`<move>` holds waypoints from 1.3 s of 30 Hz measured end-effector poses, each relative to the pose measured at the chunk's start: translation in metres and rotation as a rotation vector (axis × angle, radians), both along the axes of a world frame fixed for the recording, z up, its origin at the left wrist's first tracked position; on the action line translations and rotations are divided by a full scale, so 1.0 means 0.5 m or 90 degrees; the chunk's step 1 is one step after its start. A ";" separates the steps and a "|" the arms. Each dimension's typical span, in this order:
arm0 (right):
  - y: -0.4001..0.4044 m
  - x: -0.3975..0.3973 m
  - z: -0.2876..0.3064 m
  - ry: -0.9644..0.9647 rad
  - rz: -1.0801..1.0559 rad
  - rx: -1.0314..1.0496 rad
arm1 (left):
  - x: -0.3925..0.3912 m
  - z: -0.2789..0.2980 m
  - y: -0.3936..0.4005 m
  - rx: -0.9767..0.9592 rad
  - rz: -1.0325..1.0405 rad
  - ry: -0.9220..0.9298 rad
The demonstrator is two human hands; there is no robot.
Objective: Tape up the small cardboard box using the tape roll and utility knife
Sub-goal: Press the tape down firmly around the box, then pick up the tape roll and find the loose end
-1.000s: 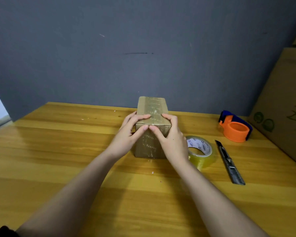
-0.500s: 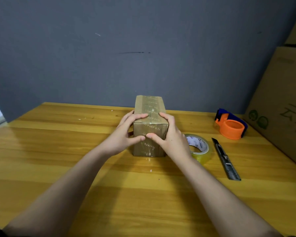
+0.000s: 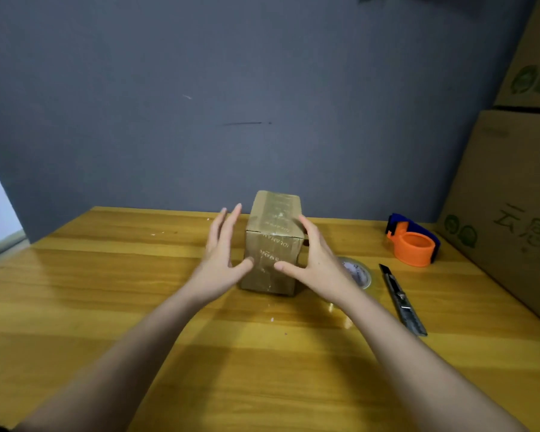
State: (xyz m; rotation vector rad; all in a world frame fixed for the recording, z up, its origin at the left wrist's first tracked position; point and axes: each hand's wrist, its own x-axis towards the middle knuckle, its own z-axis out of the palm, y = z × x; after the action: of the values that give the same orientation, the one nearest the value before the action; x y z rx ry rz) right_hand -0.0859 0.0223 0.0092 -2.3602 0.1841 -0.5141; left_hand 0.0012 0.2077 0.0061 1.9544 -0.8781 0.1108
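The small cardboard box is standing toward the back edge of the wooden table, roughly midway along it, with a glossy strip of clear tape running over its top and down the near face. The left hand is hovering just beside the box's left side, fingers straight and spread, the thumb reaching toward the near face; whether the thumb tip is touching the cardboard cannot be told. The right hand is flanking the right side in the same way, fingers extended along the box's upper right edge and thumb pointing inward across the front. Neither hand is gripping anything.

The tape roll is lying flat just right of the box, partly hidden behind the right wrist, and the utility knife is lying beside it, blade end pointing away from the person. Nearer the back right corner an orange and blue tape dispenser is sitting, with large cartons stacked along the right edge.

Judging by the tape already across the seam, the person is probably at the smoothing or checking stage. The next move likely calls for closing both palms on the box's sides to turn it, so that any untaped seam faces up, and then reaching for the roll.
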 end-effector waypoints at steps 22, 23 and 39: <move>-0.174 -0.141 -0.106 -0.205 -0.266 0.046 | -0.175 -0.072 -0.326 0.417 0.026 -0.354; -0.174 -0.139 -0.107 -0.183 -0.242 0.066 | -0.175 -0.074 -0.327 0.347 0.032 -0.314; -0.084 -0.163 -0.060 -0.178 0.046 0.535 | -0.201 -0.053 -0.208 -0.166 -0.370 0.209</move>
State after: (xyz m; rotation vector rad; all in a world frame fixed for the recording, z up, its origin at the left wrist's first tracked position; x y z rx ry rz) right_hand -0.1675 -0.0197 -0.0209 -1.4579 0.1457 -0.5818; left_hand -0.0991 0.1038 -0.0203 1.3641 -1.1084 -0.4043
